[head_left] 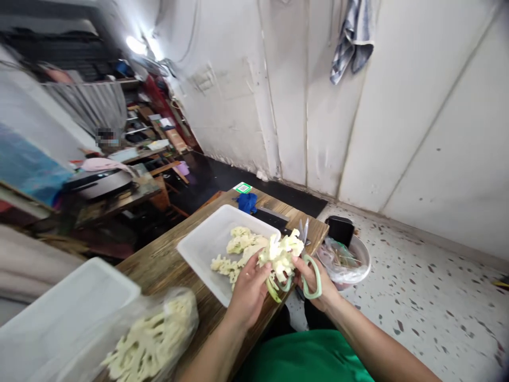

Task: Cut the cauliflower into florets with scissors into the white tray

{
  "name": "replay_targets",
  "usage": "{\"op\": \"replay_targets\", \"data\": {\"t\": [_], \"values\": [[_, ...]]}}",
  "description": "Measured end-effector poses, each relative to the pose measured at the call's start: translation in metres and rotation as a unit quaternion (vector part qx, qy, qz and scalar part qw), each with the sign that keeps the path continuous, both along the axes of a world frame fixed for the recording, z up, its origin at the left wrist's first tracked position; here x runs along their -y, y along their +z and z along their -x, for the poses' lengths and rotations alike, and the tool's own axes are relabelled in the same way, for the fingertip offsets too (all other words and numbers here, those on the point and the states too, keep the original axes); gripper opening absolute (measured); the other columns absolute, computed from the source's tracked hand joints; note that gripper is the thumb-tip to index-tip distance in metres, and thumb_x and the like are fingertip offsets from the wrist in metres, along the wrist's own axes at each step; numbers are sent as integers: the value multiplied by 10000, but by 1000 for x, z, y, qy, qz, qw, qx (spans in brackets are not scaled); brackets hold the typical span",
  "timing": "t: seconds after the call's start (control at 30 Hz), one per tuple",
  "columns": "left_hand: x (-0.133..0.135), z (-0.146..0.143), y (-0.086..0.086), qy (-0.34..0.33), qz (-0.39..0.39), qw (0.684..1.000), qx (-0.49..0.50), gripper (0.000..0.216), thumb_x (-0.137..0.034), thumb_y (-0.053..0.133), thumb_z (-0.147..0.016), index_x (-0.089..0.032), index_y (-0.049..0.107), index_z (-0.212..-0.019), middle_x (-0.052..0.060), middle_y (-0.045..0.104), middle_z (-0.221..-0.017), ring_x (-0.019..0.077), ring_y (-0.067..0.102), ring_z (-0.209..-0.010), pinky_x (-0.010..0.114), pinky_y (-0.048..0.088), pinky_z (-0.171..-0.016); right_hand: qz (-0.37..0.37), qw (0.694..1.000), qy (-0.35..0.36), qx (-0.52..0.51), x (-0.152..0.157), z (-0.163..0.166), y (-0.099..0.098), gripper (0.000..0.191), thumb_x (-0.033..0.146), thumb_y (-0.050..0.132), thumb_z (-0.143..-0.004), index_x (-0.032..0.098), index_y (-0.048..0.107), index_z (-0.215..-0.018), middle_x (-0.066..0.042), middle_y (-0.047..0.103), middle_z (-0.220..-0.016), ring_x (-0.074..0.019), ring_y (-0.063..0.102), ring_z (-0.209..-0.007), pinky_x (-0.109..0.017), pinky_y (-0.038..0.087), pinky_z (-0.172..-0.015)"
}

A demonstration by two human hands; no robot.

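My left hand [251, 289] grips a piece of cauliflower [280, 253] from its left side, with the thumb on top. A pale green stalk hangs beneath the piece. My right hand [326, 289] has a pair of scissors with light green handles [318, 281] hooked on it, the metal blades pointing away from me. Its fingertips also touch the right side of the cauliflower. Just beyond, a white plastic tray [199, 249] on the table holds cut cauliflower pieces [240, 241]. Part of the scissors is hidden behind my right hand and the cauliflower.
The wooden table [159, 268] carries a clear bag of cauliflower [151, 339], a second white tray [91, 297], a blue cloth-like item [247, 202] and a QR-code card [242, 188]. Right of the table stands a lined waste bin [363, 265]. A towel [352, 40] hangs on the wall.
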State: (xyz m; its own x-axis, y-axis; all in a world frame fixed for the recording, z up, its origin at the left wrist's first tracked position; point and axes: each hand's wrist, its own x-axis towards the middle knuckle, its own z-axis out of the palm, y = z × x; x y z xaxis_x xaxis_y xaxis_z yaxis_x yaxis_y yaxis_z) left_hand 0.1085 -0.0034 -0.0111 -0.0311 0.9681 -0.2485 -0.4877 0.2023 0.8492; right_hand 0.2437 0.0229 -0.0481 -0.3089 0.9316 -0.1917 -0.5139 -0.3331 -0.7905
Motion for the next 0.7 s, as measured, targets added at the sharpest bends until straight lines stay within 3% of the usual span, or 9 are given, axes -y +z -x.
{"op": "replay_targets", "data": {"t": [0.07, 0.13, 0.17, 0.23, 0.33, 0.57, 0.7], "values": [[0, 17, 0, 68, 10, 998, 3, 460, -263, 758, -704, -176, 595, -1126, 102, 687, -1071, 227, 671, -948, 362, 555, -826, -16, 998, 31, 49, -5, 6, 2, 537, 659, 584, -746, 175, 518, -968, -29, 635, -724, -196, 624, -609, -294, 489, -522], [-1, 38, -1, 138, 21, 990, 0, 379, -232, 757, -700, -174, 612, -1046, 79, 695, -1035, 191, 683, -876, 340, 568, -793, -81, 984, 55, 151, -8, 3, 2, 558, 689, 490, -789, 176, 513, -1008, -18, 617, -700, -191, 608, -589, -296, 475, -525], [-2, 48, -3, 168, 29, 985, 1, 336, -209, 750, -703, -169, 616, -1008, 72, 698, -1011, 178, 684, -842, 333, 573, -777, -131, 963, 70, 223, -7, 0, 2, 546, 675, 484, -803, 177, 522, -1022, -15, 613, -698, -192, 605, -605, -297, 472, -550], [-4, 66, -5, 209, 51, 977, 6, 258, -157, 729, -711, -151, 619, -944, 71, 705, -946, 163, 683, -777, 322, 581, -737, -232, 895, 116, 362, -6, -6, 6, 494, 626, 497, -826, 181, 563, -1029, -21, 623, -718, -205, 610, -673, -303, 466, -626], [-5, 80, -7, 235, 65, 970, 9, 224, -128, 716, -706, -138, 618, -908, 76, 707, -906, 158, 678, -731, 310, 582, -687, -328, 803, 200, 457, -7, -4, 19, 413, 573, 515, -843, 189, 627, -945, -46, 656, -777, -218, 615, -732, -300, 445, -681], [1, 81, -13, 269, -5, 963, -32, 471, -243, 794, -629, -166, 594, -1048, 38, 709, -853, 153, 683, -723, 269, 550, -677, -367, 706, 263, 545, -24, 32, 43, 422, 574, 512, -851, 170, 632, -846, -84, 666, -789, -216, 615, -738, -269, 394, -633], [3, 81, -15, 265, -9, 963, -40, 509, -265, 800, -624, -167, 592, -1077, 39, 710, -863, 133, 668, -681, 226, 527, -610, -377, 687, 268, 560, -25, 48, 42, 526, 649, 435, -853, 158, 623, -869, -105, 663, -789, -222, 608, -717, -270, 370, -601]]}}
